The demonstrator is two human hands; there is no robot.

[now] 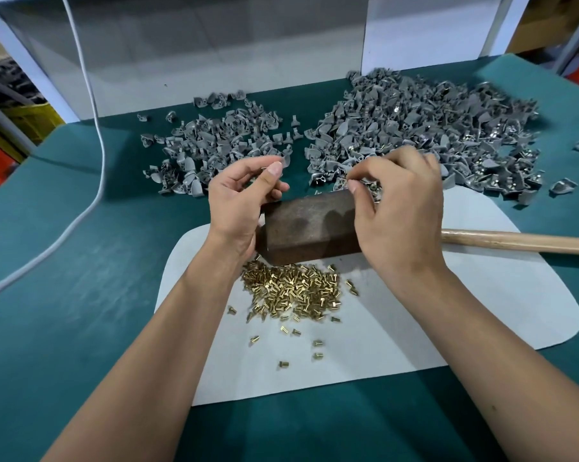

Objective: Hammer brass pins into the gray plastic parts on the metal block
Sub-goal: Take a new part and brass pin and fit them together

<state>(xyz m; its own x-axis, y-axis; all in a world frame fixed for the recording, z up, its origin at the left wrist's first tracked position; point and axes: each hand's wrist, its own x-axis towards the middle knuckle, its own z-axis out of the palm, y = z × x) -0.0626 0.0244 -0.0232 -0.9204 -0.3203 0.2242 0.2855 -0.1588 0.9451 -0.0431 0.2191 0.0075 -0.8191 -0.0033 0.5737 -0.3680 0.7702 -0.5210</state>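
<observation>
Two hands hover over the brown metal block [306, 225] on the green counter [81, 295]. Left hand [238, 205] pinches something small; right hand [394, 208] too, what I cannot tell. Brass pins [291, 290] lie just below; gray plastic parts [398, 128] lie behind.

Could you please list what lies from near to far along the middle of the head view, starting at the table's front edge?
White mat → brass pins → metal block → gray parts → white panel.
</observation>
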